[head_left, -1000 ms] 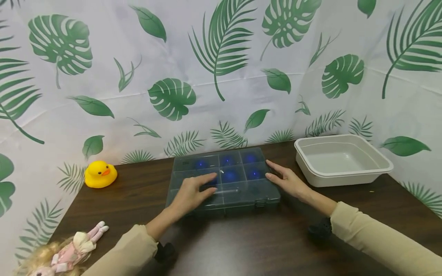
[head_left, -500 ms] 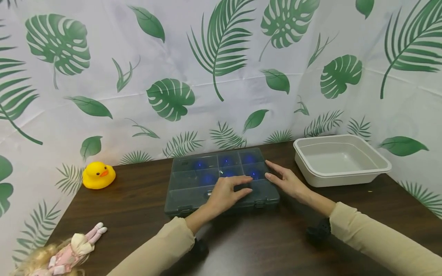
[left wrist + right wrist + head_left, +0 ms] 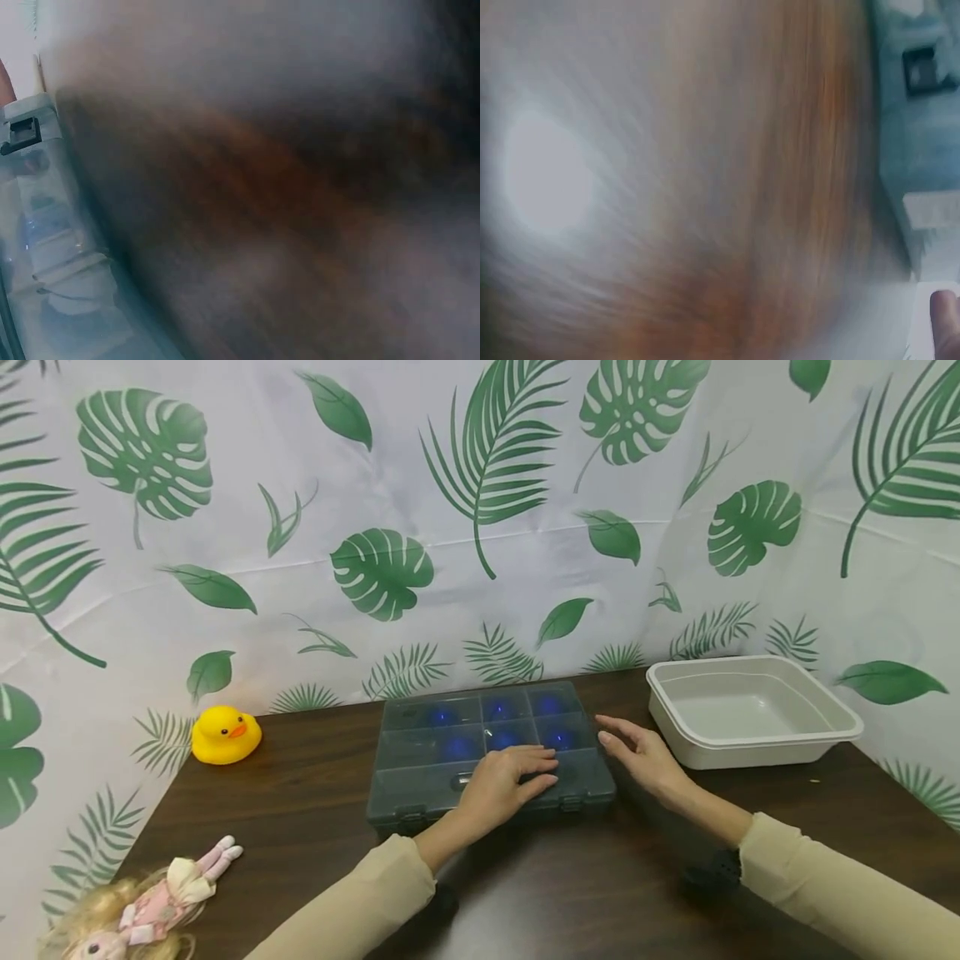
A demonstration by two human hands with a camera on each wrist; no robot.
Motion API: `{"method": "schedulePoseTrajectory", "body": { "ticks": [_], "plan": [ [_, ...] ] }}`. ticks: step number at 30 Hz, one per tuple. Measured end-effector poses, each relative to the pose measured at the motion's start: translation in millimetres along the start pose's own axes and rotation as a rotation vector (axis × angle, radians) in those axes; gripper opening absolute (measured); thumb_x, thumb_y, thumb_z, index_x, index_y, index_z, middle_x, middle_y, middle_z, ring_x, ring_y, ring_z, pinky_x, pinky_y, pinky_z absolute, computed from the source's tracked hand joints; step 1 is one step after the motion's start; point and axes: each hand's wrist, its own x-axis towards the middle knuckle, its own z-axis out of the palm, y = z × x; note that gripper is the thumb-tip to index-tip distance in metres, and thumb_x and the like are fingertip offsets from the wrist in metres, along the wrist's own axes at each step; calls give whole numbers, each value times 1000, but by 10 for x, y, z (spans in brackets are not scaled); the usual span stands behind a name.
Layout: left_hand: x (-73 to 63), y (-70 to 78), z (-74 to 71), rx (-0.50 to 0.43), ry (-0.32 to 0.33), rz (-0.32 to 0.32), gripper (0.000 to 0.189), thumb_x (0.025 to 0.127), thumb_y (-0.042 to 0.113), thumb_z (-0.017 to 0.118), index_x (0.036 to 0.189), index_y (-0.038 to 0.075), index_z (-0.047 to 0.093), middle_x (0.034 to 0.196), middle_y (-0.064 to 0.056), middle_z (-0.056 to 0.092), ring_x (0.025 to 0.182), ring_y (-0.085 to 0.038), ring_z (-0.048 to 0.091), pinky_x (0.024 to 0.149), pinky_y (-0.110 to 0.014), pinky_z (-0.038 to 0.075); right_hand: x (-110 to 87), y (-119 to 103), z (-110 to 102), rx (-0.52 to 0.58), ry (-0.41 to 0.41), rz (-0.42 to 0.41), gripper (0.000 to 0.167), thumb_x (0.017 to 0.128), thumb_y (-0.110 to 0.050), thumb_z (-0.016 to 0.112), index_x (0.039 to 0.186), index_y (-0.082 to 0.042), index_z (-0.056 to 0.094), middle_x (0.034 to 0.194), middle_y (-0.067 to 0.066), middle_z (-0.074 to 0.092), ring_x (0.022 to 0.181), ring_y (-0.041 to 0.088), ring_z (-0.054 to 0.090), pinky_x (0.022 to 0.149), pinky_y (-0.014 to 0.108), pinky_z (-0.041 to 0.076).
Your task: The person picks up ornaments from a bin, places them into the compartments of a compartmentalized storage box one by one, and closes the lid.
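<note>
A translucent grey-green compartment box (image 3: 420, 785) lies with its lid down at the back middle of the table in the head view. Several round blue things (image 3: 459, 747) show through the lid, one to a compartment. My left hand (image 3: 504, 783) rests on the front right part of the lid, its fingers extended to the right. Just off the box's right side is my right hand (image 3: 647, 762), fingers and thumb relaxed and slightly apart, holding nothing. In the left wrist view the box's clasp (image 3: 22, 135) shows at the left edge; a fingertip (image 3: 945, 319) shows in the right wrist view.
An off-white plastic basin (image 3: 757, 750) stands at the back right, beyond my right hand. A yellow rubber duck (image 3: 225, 737) sits at the back left. A blond doll in pink (image 3: 161, 906) lies at the front left. Leaf-patterned cloth (image 3: 480, 552) hangs behind the dark wooden table (image 3: 300, 827).
My left hand has moved right across the lid, from its middle to its front right part. The right hand has come slightly away from the box's right side.
</note>
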Motion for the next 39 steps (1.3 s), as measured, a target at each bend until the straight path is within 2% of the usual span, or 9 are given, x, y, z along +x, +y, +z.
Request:
{"method": "schedulePoseTrajectory", "body": {
  "ticks": [3, 6, 9, 11, 13, 17, 22, 34, 39],
  "plan": [
    [3, -7, 12, -8, 11, 0, 28, 87, 24, 67, 111, 10, 71, 117, -1, 67, 112, -13, 61, 94, -31, 50, -171, -55, -49, 142, 68, 73, 46, 100, -21, 47, 132, 11, 43, 128, 27, 52, 108, 27, 62, 88, 33, 53],
    [5, -7, 12, -15, 20, 7, 28, 87, 24, 67, 111, 10, 71, 116, -2, 67, 111, -14, 61, 94, -31, 50, -371, -99, -87, 345, 110, 209, 43, 99, -19, 48, 128, 13, 41, 109, 15, 61, 96, 12, 65, 83, 21, 54],
    [0, -8, 12, -22, 28, 12, 27, 87, 23, 67, 110, 9, 71, 115, -2, 68, 111, -14, 62, 93, -31, 50, -573, -115, -80, 532, 115, 371, 32, 98, -18, 51, 119, 6, 46, 96, 0, 60, 87, 6, 64, 82, 20, 54],
    [1, -6, 14, -21, 33, 21, 27, 87, 23, 68, 109, 9, 72, 115, -2, 68, 110, -14, 62, 92, -31, 51, -697, -127, -28, 618, 100, 451, 24, 97, -17, 52, 113, 1, 49, 93, -2, 60, 86, 7, 64, 83, 22, 54],
    [2, -11, 23, -24, 38, 20, 26, 86, 23, 68, 109, 9, 72, 114, -2, 68, 110, -14, 62, 92, -31, 51, -789, -150, 58, 678, 73, 492, 23, 97, -16, 53, 111, 1, 52, 94, 0, 63, 88, 10, 66, 85, 24, 54],
    [7, -5, 32, -20, 43, 24, 26, 86, 23, 68, 108, 10, 72, 114, -2, 68, 110, -14, 62, 92, -31, 51, -875, -234, 260, 734, 17, 500, 38, 96, -14, 55, 123, 12, 49, 100, 6, 69, 93, 13, 68, 86, 26, 53],
    [9, -3, 19, -22, 30, 10, 26, 87, 24, 68, 108, 10, 72, 114, -1, 68, 111, -13, 62, 93, -30, 50, -858, -321, 457, 748, -17, 483, 50, 96, -14, 54, 131, 18, 38, 109, 10, 68, 97, 14, 67, 88, 27, 53],
    [2, -3, 19, -31, 34, 2, 25, 87, 23, 68, 108, 11, 72, 114, 0, 68, 110, -12, 62, 92, -30, 51, -865, -396, 644, 813, 109, 544, 48, 98, -10, 48, 137, 15, 34, 119, 13, 63, 100, 13, 65, 90, 27, 51],
    [-8, -3, 29, -34, 29, -1, 25, 87, 24, 67, 108, 11, 72, 114, 0, 68, 110, -12, 62, 93, -29, 50, -896, -415, 686, 806, 136, 543, 46, 99, -9, 45, 138, 12, 35, 127, 18, 58, 102, 12, 65, 91, 27, 51]
  ]
}}
